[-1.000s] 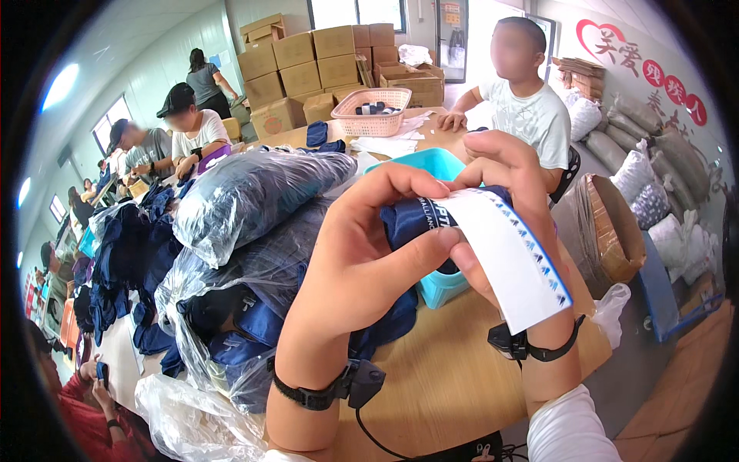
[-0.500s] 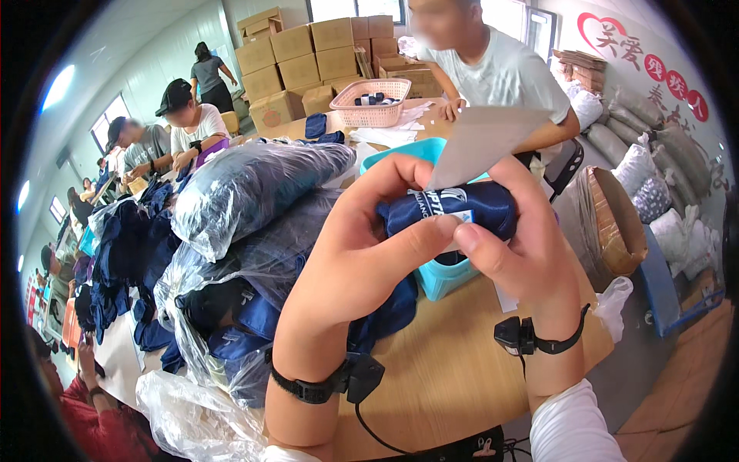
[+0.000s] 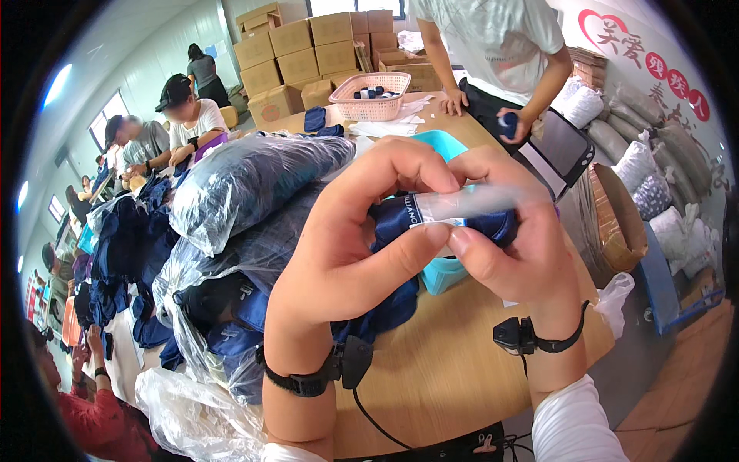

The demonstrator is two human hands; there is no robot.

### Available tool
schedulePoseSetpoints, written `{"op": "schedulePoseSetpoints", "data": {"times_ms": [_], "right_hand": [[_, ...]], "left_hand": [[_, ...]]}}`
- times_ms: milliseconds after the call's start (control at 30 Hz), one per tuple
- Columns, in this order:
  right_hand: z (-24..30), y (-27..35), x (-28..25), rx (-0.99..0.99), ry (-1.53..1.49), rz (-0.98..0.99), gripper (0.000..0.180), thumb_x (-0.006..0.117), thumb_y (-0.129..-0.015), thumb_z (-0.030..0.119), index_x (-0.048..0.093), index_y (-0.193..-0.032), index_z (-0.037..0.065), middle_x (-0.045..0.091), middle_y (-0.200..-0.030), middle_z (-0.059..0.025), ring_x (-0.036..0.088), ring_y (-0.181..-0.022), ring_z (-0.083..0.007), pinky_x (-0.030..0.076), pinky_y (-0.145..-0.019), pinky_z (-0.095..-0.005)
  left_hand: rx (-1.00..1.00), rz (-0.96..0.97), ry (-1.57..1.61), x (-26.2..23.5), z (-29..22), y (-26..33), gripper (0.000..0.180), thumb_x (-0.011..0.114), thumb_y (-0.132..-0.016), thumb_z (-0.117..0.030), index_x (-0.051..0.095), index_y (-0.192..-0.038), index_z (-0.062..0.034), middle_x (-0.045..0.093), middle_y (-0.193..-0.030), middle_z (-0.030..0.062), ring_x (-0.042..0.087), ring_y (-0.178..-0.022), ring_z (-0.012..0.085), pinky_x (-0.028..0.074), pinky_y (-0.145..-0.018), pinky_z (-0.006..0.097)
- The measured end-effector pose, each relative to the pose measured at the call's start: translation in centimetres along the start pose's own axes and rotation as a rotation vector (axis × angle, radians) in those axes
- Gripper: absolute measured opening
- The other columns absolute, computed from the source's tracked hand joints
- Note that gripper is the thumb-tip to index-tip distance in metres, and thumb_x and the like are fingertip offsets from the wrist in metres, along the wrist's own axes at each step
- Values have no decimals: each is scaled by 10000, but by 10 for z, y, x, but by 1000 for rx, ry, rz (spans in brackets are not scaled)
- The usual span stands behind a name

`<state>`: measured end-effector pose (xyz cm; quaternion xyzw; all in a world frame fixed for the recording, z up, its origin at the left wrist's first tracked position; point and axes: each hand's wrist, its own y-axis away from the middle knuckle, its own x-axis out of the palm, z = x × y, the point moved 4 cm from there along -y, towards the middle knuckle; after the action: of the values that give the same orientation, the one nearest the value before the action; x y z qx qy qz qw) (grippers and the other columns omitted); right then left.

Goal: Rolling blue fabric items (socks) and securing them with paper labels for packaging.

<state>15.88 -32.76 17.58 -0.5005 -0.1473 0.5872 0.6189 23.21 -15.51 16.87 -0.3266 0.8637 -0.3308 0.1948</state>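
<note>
A small rolled bundle of navy fabric (image 3: 496,223) with pale print is held up between my two hands, above a turquoise basket (image 3: 437,279). My left hand (image 3: 362,254) curls round its left end, thumb pressed at the front. From the other side my right hand (image 3: 512,266) wraps the right end, its thumb tip beside the left one. A whitish strip (image 3: 471,202), blurred by motion, lies across the top and front of the roll. Both thumbs pin the strip's lower edge. Its far side is hidden behind the roll and fingers.
Clear plastic bags of navy goods (image 3: 254,192) are heaped at the left of the wooden table (image 3: 416,385). A pink basket (image 3: 339,100) with navy rolls stands at the far side. A person (image 3: 500,61) across the table holds a small navy roll. An open carton (image 3: 616,223) stands right.
The strip that stood up from the roll is folded down over its top and front. My left fingers have come over the top. The person across has straightened up and moved right.
</note>
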Motion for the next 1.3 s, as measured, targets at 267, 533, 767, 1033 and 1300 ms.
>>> {"op": "schedulePoseSetpoints", "data": {"times_ms": [267, 533, 767, 1033, 1300], "right_hand": [[6, 3, 7, 90, -110, 27, 333, 749, -860, 120, 632, -1144, -8, 565, -826, 12, 483, -730, -51, 400, -632, -235], [3, 2, 10, 150, -327, -91, 319, 750, -912, 158, 617, -1146, -11, 583, -992, 11, 496, -833, -21, 415, -717, -187], [-7, 0, 5, 126, -276, -99, 345, 752, -940, 204, 606, -1156, -22, 587, -1012, 10, 514, -847, -32, 428, -729, -190], [-5, 4, 8, 158, -265, -79, 277, 694, -916, 74, 613, -1159, -31, 607, -1004, -11, 529, -894, -48, 458, -787, -218], [3, 4, 17, 144, -259, -81, 269, 677, -915, 60, 619, -1163, -26, 632, -1016, -29, 557, -921, -69, 483, -831, -243]], "left_hand": [[240, 61, -247, 0, -9, -5, 278, 805, -808, -117, 654, -1015, -9, 561, -1142, 101, 581, -1040, 185, 466, -916, 295], [541, 35, -412, 0, -15, -12, 154, 767, -796, -52, 674, -912, -12, 655, -997, 124, 647, -901, 232, 520, -837, 336], [750, -196, -508, 10, -14, -11, 170, 720, -715, 48, 699, -880, 12, 715, -953, 141, 699, -821, 240, 568, -761, 319], [576, -96, -407, 6, -8, -10, 210, 733, -745, -12, 686, -949, 1, 664, -965, 133, 664, -854, 241, 541, -779, 322], [498, -22, -496, 5, -20, -7, 227, 852, -778, -96, 673, -911, -54, 611, -948, 79, 605, -871, 197, 479, -777, 302]]}}
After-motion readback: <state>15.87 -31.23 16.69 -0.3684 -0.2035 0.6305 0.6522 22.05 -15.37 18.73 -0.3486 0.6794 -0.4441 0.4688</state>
